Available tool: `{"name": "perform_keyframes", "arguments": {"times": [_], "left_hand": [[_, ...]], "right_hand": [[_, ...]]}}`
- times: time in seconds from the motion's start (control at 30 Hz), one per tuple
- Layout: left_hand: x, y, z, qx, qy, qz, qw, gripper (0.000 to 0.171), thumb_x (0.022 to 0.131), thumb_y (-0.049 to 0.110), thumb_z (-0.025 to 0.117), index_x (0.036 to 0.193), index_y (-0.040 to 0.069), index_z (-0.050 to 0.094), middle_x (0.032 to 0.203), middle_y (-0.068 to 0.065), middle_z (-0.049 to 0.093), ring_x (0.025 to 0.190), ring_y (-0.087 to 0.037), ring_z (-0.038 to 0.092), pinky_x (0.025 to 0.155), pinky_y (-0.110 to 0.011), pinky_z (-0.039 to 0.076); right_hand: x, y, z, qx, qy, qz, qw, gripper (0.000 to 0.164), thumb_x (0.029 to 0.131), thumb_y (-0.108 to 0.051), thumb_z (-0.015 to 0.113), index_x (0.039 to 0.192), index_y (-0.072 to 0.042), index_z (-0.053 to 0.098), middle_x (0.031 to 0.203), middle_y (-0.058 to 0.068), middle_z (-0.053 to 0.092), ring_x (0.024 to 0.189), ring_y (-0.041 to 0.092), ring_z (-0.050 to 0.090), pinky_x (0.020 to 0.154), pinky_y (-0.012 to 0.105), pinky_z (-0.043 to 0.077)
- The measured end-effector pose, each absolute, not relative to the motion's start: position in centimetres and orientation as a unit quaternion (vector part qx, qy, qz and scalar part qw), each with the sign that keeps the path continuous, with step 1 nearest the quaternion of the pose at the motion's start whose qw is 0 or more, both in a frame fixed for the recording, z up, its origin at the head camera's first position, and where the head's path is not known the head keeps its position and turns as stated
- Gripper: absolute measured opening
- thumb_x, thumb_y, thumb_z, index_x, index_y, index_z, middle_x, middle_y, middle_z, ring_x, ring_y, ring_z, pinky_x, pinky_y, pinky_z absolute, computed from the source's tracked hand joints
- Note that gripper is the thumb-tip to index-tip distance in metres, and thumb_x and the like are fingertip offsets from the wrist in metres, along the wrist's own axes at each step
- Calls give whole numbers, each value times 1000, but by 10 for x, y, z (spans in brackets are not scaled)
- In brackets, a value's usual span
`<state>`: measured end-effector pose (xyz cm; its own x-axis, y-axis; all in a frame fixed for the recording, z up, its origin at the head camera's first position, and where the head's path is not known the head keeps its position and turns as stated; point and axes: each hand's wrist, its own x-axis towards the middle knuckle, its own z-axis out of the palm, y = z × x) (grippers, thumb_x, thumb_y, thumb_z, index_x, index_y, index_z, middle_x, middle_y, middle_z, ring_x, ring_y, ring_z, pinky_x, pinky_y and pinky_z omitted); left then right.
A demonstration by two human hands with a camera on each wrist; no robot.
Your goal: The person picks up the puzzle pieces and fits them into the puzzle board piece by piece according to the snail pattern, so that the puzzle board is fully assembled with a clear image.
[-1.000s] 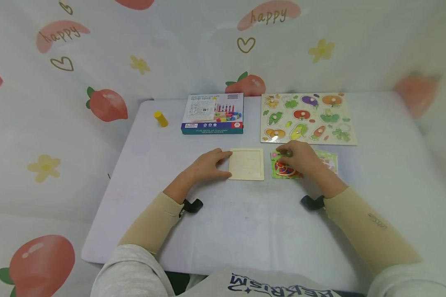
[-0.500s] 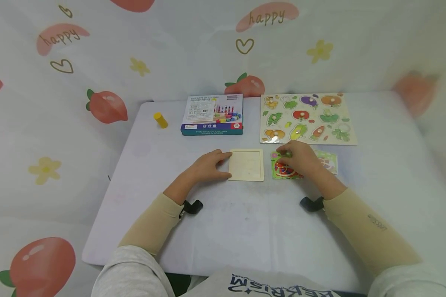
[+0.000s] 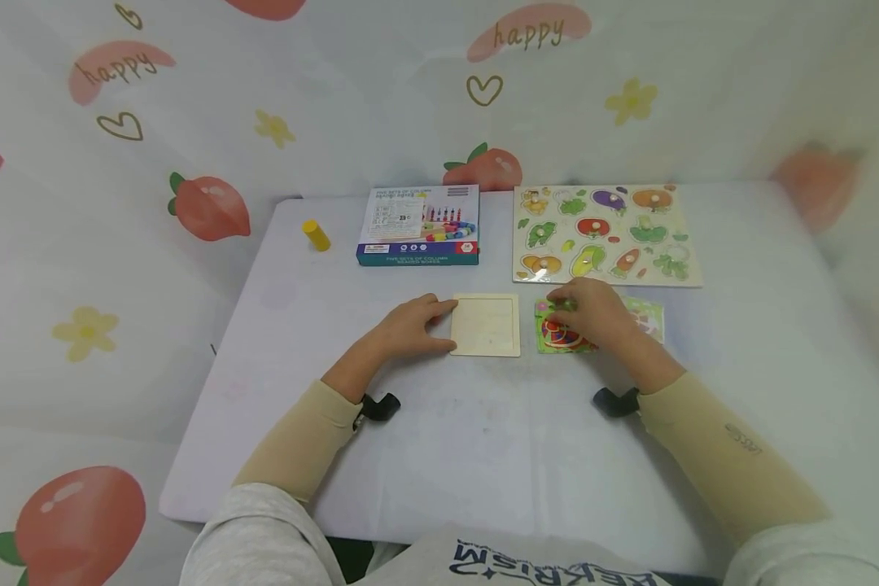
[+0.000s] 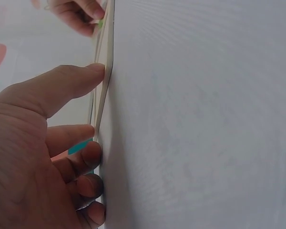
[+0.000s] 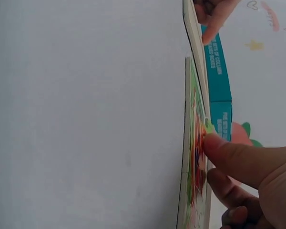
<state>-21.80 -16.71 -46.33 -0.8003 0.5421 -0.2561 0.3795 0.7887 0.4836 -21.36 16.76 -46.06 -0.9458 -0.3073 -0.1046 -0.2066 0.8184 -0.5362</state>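
Note:
In the head view a pale wooden square tray [image 3: 485, 325] with a raised rim lies flat mid-table. My left hand [image 3: 413, 325] rests its thumb and index fingertip on the tray's left edge; the other fingers are loosely bent in the left wrist view. To the right lie flat puzzle pieces [image 3: 560, 338] with a green border and a red-and-blue picture. Over them, my right hand [image 3: 593, 313] pinches a small green puzzle piece [image 5: 209, 127] between thumb and fingers. Most of that piece is hidden by the fingers. Another printed puzzle piece [image 3: 648, 319] shows beyond the wrist.
Behind the hands stand a bead-set box [image 3: 418, 225] and a vegetable peg board [image 3: 606, 234]. A yellow cylinder [image 3: 317, 235] is at the back left. White cloth [image 3: 476, 448] covers the table, and a printed curtain [image 3: 381, 106] hangs behind it.

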Motion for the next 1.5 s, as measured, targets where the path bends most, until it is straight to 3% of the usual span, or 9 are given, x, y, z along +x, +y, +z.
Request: {"name": "perform_keyframes", "arguments": {"times": [0.6,1.03,1.5], "left_hand": [[-216,-168,-465,251,923,216,194,79,89,42,77,156,15,46,99,-5,49,90,-19,48,75,-35,38],[-218,-168,-466,254,923,215,191,79,89,42,77,156,14,46,98,-5,48,89,-19,47,74,-35,38],[-219,-169,-465,257,923,211,192,79,89,42,77,156,15,46,98,-4,48,89,-18,47,74,-34,37]], "right_hand": [[-212,171,-459,-165,947,-256,102,35,93,-20,76,121,0,74,115,16,70,105,33,60,97,51,47],[-205,170,-446,-189,943,-271,48,31,91,-17,73,117,1,76,110,16,70,100,34,61,90,50,51],[-195,166,-423,-211,932,-295,-17,27,89,-14,75,113,-2,77,109,13,69,105,33,59,93,51,49]]}}
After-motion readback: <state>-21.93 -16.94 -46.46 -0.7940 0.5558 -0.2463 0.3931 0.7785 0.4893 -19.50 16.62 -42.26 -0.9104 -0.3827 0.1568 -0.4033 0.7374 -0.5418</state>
